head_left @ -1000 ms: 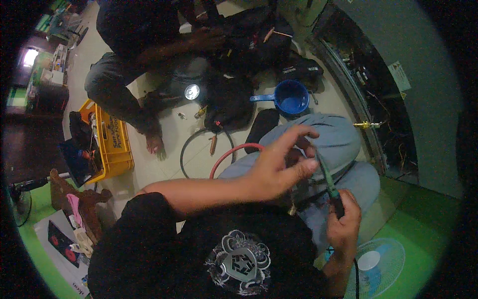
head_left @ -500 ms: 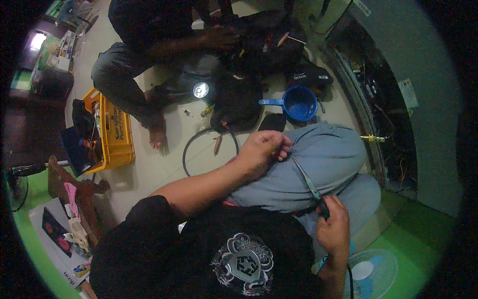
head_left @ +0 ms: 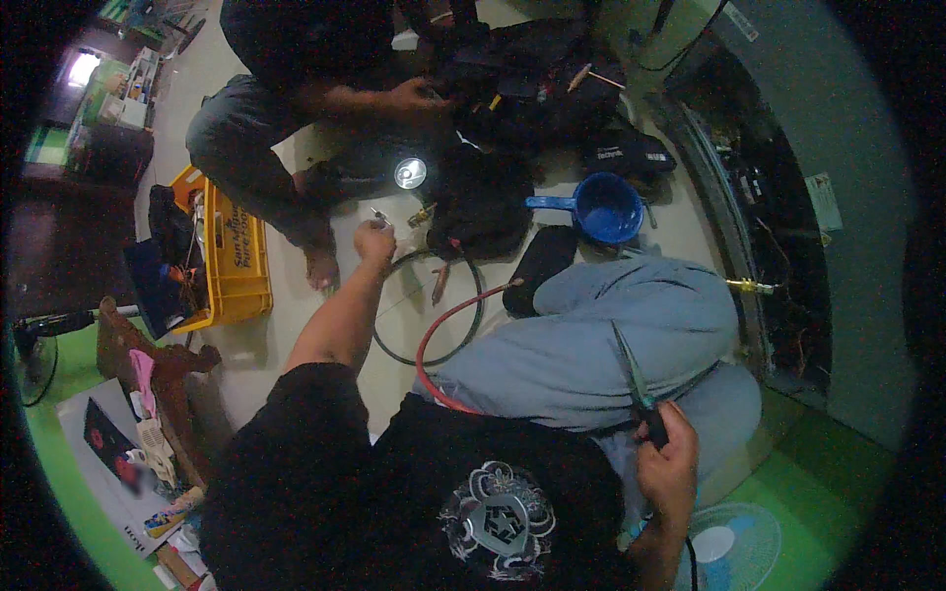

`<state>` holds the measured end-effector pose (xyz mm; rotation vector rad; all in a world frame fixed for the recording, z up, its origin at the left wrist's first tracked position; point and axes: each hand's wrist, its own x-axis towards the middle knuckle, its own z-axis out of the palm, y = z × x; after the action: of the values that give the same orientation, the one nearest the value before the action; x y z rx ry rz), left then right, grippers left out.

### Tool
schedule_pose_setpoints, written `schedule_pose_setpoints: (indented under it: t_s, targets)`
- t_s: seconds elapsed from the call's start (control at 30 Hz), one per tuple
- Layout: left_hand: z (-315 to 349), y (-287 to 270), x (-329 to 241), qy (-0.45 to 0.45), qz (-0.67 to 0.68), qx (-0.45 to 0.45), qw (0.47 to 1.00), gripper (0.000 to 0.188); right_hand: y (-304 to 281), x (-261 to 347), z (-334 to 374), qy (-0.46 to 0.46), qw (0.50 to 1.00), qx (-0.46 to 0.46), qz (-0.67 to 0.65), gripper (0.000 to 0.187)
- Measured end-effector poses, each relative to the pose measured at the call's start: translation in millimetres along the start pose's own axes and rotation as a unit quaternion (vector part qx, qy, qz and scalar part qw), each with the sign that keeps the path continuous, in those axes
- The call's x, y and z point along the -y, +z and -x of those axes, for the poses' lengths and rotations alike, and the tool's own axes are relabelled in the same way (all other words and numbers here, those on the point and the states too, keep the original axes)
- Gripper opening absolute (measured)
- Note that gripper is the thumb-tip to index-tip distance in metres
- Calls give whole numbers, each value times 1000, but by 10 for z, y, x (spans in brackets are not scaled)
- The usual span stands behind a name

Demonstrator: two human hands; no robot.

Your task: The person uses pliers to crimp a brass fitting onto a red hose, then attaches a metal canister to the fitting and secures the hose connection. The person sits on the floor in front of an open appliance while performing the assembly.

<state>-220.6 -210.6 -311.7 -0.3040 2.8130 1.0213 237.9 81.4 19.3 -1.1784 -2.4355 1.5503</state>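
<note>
My left hand (head_left: 374, 242) reaches far out over the tiled floor, its fingers closed at a small metal fitting (head_left: 378, 214). A brass fitting (head_left: 423, 215) lies just right of it. Close to my body, my right hand (head_left: 666, 461) grips the dark handle of long-nose pliers (head_left: 639, 382), whose tapered tip points away from me over my knee. A black hose loop (head_left: 481, 317) lies on the floor, with a copper-coloured piece (head_left: 439, 284) inside it. From my lap a red hose (head_left: 424, 347) curves out to a dark object (head_left: 543, 271) by my knee.
Across from me another person sits, a hand (head_left: 416, 97) by a dark bag. A blue dipper (head_left: 606, 209) stands beyond my knee. At left is a yellow crate (head_left: 239, 261) of tools; at right, an opened grey cabinet (head_left: 855, 246) with a brass valve (head_left: 749, 286). A fan (head_left: 734, 545) is behind right.
My left hand has left the pliers' tip and stretched forward and left to the small metal fitting. The right hand still holds the pliers. The red hose now shows fully.
</note>
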Motion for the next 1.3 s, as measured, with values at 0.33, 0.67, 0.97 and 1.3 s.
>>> schedule_pose_setpoints:
  t_s: [0.33,0.67,0.97,1.3]
  targets:
    - [-319,357,1102,-23,-129,24,991,17,-5,65,172,202,972,4,-116,18]
    - [565,112,456,-124,65,8,990,28,175,386,121,249,936,21,-249,12]
    - [2773,-1012,-2341,249,339,519,744,31,615,860,-278,-176,974,67,124,29]
    - [1163,-314,-922,306,-143,332,881,49,60,-117,13,29,964,-177,-195,13]
